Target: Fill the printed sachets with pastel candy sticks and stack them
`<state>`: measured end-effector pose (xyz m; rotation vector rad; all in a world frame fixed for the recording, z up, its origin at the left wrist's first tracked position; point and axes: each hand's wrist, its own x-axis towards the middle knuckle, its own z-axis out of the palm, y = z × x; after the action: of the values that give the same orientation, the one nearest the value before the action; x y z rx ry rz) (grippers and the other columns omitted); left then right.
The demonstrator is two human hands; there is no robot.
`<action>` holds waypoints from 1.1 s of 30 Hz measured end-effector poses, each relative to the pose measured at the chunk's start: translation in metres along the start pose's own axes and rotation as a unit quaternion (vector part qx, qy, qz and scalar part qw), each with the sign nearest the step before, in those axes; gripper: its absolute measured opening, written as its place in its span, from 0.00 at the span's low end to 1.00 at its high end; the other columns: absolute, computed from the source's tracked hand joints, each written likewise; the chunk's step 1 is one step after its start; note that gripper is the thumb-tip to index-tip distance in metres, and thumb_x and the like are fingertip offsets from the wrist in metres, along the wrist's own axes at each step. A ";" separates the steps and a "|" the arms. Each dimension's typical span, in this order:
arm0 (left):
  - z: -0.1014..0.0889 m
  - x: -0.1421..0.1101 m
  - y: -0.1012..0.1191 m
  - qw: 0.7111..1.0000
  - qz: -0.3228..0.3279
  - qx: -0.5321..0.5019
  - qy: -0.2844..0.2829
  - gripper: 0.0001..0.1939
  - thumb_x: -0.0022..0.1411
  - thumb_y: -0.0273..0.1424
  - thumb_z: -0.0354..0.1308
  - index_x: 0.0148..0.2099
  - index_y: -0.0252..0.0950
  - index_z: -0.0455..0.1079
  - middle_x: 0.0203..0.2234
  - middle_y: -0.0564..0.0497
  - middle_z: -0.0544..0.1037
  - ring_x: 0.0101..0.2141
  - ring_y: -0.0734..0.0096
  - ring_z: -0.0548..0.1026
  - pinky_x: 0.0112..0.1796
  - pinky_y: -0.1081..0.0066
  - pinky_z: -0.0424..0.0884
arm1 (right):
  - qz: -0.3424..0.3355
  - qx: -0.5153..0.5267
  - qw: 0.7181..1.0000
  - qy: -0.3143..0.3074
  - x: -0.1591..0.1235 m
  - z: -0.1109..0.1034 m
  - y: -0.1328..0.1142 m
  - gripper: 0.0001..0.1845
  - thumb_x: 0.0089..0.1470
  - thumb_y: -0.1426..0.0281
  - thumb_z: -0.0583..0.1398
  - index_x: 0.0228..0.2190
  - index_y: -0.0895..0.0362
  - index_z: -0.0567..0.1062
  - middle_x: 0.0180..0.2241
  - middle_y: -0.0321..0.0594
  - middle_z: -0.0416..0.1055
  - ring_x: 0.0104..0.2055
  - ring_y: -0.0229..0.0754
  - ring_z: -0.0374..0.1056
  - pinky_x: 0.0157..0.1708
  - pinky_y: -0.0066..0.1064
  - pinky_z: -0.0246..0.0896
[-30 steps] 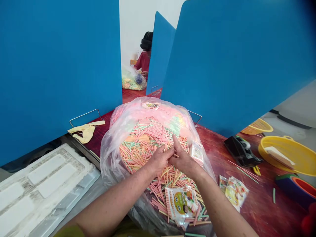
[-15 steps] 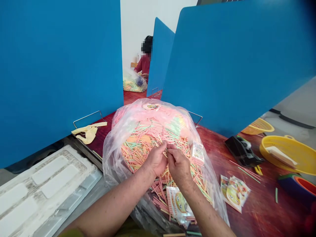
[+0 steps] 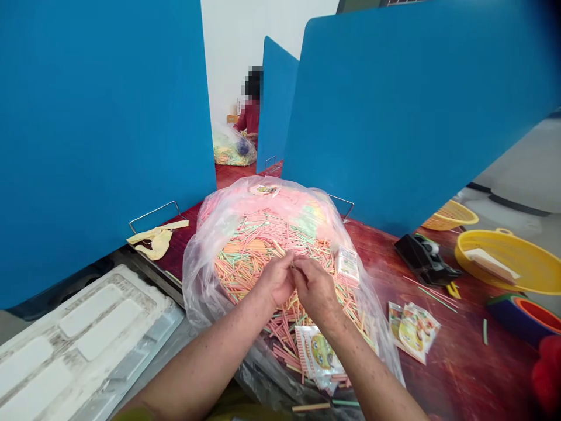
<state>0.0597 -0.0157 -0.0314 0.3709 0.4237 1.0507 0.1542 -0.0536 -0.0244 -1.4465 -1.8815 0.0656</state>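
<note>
Left grip (image 3: 275, 282) and right grip (image 3: 314, 289) sit close together over the pile, fingertips nearly meeting. Left grip pinches what looks like a thin stick (image 3: 281, 248). Right grip's fingers are curled in beside it; can't tell if they hold anything.

Directly below: pastel sticks (image 3: 258, 245) in pink, green and orange, a loose heap inside a clear plastic bag (image 3: 205, 292) with its mouth open. Bag sits on the dark red worktop (image 3: 464, 368). Printed sachet (image 3: 319, 354) lies on the sticks near the hands, small sachet (image 3: 347, 264) just right of right grip, another sachet (image 3: 265, 190) on the bag's far side.

Right on the worktop: loose sachets (image 3: 412, 330), a few stray sticks (image 3: 433, 292), black tape dispenser (image 3: 425, 260), yellow basin (image 3: 504, 263), yellow wicker basket (image 3: 449, 215), blue-and-orange round item (image 3: 515, 318).

Left: yellow cloth (image 3: 153, 241) beside a wire stand (image 3: 153, 215), white moulded tray (image 3: 92, 330) lower down. Blue dividers (image 3: 100, 117) stand left and right of the bag. Far off, between them: a co-worker in a red top (image 3: 249, 120), with a second bag of sticks (image 3: 232, 149).
</note>
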 end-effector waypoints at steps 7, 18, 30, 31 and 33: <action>0.001 -0.010 -0.014 0.999 0.005 0.047 0.004 0.14 0.50 0.38 0.60 0.28 0.29 0.69 0.23 0.47 0.73 0.29 0.70 0.72 0.37 0.69 0.67 | 0.003 0.003 1.000 0.016 -0.026 0.010 0.009 0.10 0.54 0.72 0.49 0.27 0.56 0.68 0.26 0.40 0.72 0.27 0.38 0.68 0.28 0.28 0.62; -0.011 -0.025 -0.015 0.883 -0.068 0.438 -0.151 0.16 0.55 0.37 0.55 0.22 0.33 0.58 0.12 0.59 0.60 0.14 0.84 0.57 0.17 0.78 0.51 | -0.094 -0.089 0.983 -0.129 0.002 -0.053 -0.003 0.12 0.55 0.70 0.49 0.36 0.57 0.71 0.36 0.46 0.68 0.36 0.41 0.65 0.35 0.32 0.62; -0.032 -0.039 0.005 0.930 -0.158 0.320 -0.085 0.14 0.53 0.39 0.57 0.30 0.31 0.63 0.22 0.52 0.69 0.20 0.78 0.68 0.22 0.76 0.63 | -0.099 -0.217 0.940 -0.246 -0.049 -0.036 0.055 0.10 0.47 0.79 0.54 0.23 0.57 0.73 0.29 0.44 0.68 0.36 0.43 0.60 0.33 0.32 0.53; -0.032 -0.040 0.004 0.934 -0.154 0.311 -0.087 0.14 0.53 0.39 0.57 0.31 0.32 0.64 0.22 0.52 0.69 0.21 0.78 0.68 0.23 0.76 0.64 | -0.095 -0.195 0.946 -0.240 -0.048 -0.033 0.056 0.10 0.47 0.79 0.54 0.21 0.58 0.72 0.29 0.43 0.68 0.36 0.43 0.61 0.33 0.32 0.53; -0.031 -0.042 0.001 0.938 -0.150 0.302 -0.077 0.13 0.53 0.38 0.58 0.33 0.32 0.64 0.23 0.51 0.70 0.22 0.76 0.69 0.25 0.74 0.65 | -0.073 -0.147 0.964 -0.209 -0.042 -0.032 0.058 0.10 0.48 0.77 0.54 0.19 0.58 0.71 0.27 0.42 0.67 0.34 0.41 0.61 0.33 0.31 0.55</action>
<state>0.0253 -0.0493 -0.0510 0.9015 0.6388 0.5686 0.2233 -0.0811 -0.0498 -1.5741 -2.4215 0.0208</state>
